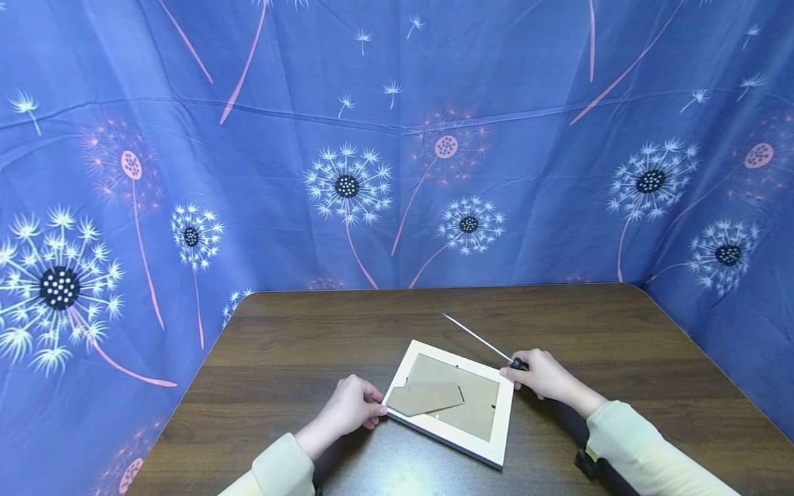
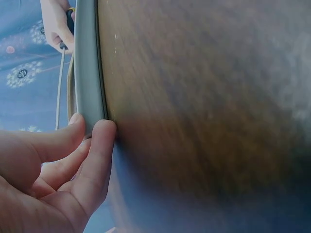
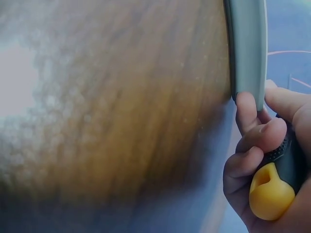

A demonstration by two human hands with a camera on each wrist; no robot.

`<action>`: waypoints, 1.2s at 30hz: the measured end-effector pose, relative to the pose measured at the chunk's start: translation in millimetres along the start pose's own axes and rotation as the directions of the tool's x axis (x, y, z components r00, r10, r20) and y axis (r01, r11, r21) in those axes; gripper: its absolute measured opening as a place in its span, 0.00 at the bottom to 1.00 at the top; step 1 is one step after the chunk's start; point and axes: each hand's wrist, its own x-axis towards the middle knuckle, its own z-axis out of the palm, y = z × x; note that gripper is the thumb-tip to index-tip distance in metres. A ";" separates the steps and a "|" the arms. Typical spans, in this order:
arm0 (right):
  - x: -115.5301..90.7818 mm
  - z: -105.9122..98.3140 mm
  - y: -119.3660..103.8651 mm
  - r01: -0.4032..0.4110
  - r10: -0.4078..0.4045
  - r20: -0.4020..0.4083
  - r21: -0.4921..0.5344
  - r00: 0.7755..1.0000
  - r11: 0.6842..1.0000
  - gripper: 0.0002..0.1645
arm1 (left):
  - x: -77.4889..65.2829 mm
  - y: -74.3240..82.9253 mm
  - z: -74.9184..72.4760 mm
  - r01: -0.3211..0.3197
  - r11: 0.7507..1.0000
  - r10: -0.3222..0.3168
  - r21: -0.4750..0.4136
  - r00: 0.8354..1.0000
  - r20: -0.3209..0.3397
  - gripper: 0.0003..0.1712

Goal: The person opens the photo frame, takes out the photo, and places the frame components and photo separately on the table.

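Observation:
A picture frame [image 1: 503, 417] with a pale border lies face down, its brown backing board [image 1: 479, 396] and stand flap [image 1: 424, 398] facing up. At its left corner, my left hand [image 1: 352, 406] pinches the edge between thumb and fingers; the left wrist view shows the grip closely. My right hand [image 1: 546, 374] pinches the far right corner with thumb and fingertip. Its other fingers curl round the black and yellow handle of a screwdriver [image 3: 272, 194]. The long metal shaft [image 1: 476, 336] points away to the far left, above the frame's far edge.
Beneath the frame is a dark wood-grain table [image 1: 298, 331] with rounded far corners. A blue cloth [image 1: 397, 262] printed with dandelions hangs behind it and along both sides. Light glares off the tabletop near the front.

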 end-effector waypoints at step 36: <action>-17.7 -3.9 -9.0 0.033 -0.034 0.067 0.020 0.997 0.999 0.14 | 22.5 -0.6 -10.1 0.024 0.999 -0.023 0.025 0.999 -0.035 0.03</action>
